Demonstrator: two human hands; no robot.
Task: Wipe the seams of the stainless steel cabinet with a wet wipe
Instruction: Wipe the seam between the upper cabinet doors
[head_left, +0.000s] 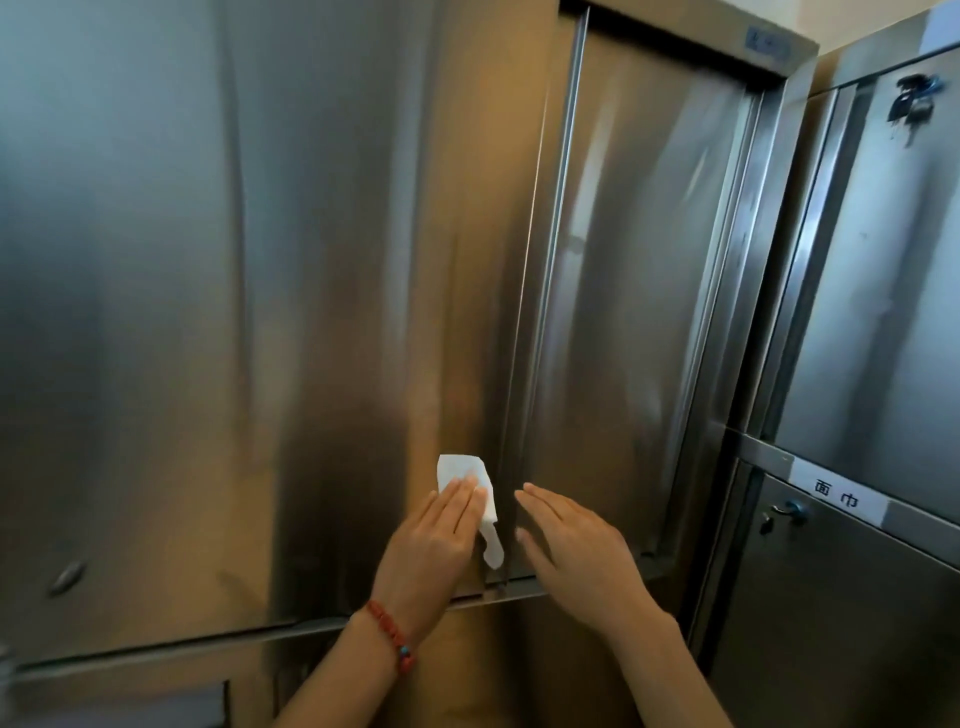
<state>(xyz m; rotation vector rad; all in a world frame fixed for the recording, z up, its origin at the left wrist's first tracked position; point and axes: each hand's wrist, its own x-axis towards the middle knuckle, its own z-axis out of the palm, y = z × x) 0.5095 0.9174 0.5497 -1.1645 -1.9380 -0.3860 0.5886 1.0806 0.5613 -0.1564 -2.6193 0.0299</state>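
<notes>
left hand (434, 535) and right hand (576, 545) both flat, fingers straight.

The cabinet (311, 312) is tall, with brushed steel doors that reflect warm light. A vertical seam (524, 332) runs between its wide left door and the recessed right door. The wet wipe (485, 512), white and crumpled, lies flat against the left door just beside the seam's lower end.

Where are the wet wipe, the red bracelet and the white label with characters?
wet wipe (457, 467): head view, upper flat part above the fingers.
red bracelet (390, 630): head view, beads on the left wrist.
white label (836, 493): head view, between its characters.
</notes>
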